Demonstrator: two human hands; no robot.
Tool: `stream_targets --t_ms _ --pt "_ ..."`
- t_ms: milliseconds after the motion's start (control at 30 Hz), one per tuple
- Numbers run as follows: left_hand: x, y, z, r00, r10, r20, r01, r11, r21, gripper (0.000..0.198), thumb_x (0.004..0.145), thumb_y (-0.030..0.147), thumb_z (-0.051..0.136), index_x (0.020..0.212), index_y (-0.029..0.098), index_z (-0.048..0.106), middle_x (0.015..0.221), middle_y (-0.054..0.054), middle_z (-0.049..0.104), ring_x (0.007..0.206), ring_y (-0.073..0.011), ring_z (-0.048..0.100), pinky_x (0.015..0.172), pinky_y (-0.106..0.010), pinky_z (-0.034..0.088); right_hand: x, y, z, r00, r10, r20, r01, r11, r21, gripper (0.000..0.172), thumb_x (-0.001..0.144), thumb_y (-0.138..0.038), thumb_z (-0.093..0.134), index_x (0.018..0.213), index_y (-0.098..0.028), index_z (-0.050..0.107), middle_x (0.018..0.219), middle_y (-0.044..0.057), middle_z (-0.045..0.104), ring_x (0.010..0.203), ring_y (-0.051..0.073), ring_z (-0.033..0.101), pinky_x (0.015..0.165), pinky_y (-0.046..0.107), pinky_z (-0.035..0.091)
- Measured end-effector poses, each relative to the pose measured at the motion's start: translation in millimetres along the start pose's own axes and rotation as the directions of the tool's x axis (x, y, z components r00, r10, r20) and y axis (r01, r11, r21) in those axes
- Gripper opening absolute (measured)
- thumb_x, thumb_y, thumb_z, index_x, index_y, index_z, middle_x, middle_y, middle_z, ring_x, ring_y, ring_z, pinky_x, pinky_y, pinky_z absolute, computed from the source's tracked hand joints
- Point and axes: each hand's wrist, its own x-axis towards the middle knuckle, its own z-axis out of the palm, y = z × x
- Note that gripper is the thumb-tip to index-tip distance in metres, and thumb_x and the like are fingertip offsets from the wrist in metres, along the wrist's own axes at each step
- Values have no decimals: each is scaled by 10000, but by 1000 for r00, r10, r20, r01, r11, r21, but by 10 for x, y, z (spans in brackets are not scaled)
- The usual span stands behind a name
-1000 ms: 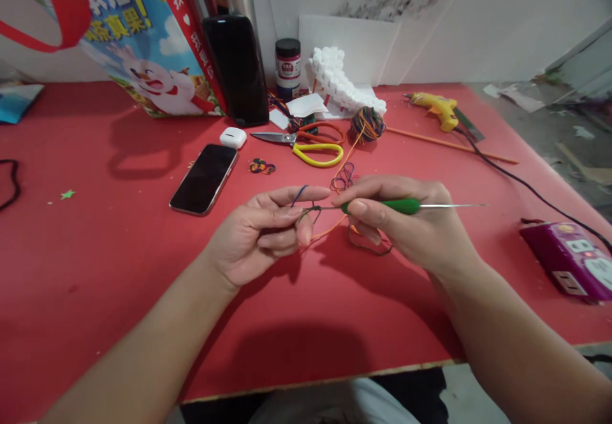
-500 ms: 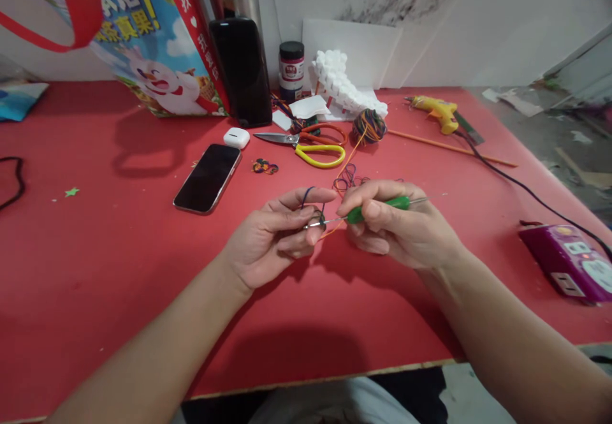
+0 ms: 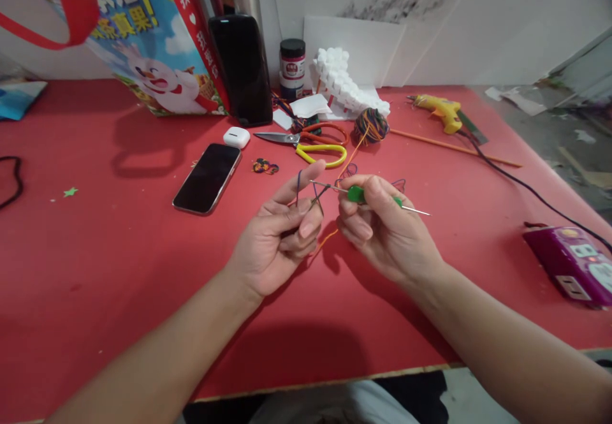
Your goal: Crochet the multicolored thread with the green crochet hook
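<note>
My right hand [image 3: 389,223] is closed on a crochet hook with a green handle [image 3: 356,194]; its thin metal shaft points left and a second metal end sticks out to the right. Dark yarn [image 3: 321,196] is looped on the shaft and stretched back to my left hand [image 3: 280,226]. The left thumb and fingers pinch that yarn, while the raised index finger carries a strand. An orange length of yarn [image 3: 327,238] hangs below the fingers. Behind the hands lies a multicoloured yarn ball [image 3: 371,125], its strand running toward them. What sits inside the left fingertips is mostly hidden.
Beyond the hands are scissors [image 3: 320,154], a small crocheted piece [image 3: 264,166], a phone [image 3: 208,178] and a white earbud case [image 3: 236,137]. A yellow glue gun [image 3: 437,111] lies back right, its cord passing a purple power box [image 3: 571,264]. A colourful bag [image 3: 157,48] stands back left.
The hook has been drawn up and away from the left fingers, pulling the dark yarn taut. My left index finger has lifted, and the hook's right end has tipped down.
</note>
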Motion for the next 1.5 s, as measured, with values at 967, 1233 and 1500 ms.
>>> stream_targets --t_ms 967,1233,1500 --pt "0 30 -58 963 -265 55 266 964 -13 633 858 -4 587 1443 230 650 582 94 412 436 -39 49 400 -152 131 -56 -67 15 991 -73 -109 46 971 -233 342 836 -519 857 823 -179 833 620 20 731 345 69 514 347 206 372" --pt "5 44 -64 962 -267 66 269 962 -36 569 854 -38 528 1347 190 697 576 93 420 434 -37 12 392 -165 120 -102 -84 -4 990 -96 -101 66 961 -268 369 863 -552 828 847 -184 859 608 30 733 335 77 509 356 227 355" --pt "-22 98 -66 978 -196 63 194 980 35 697 868 4 617 1518 256 582 574 96 426 436 -53 84 405 -168 133 -68 -151 6 1000 16 -16 -19 981 -193 172 846 -343 795 836 -171 795 556 -29 618 382 54 406 372 203 263"
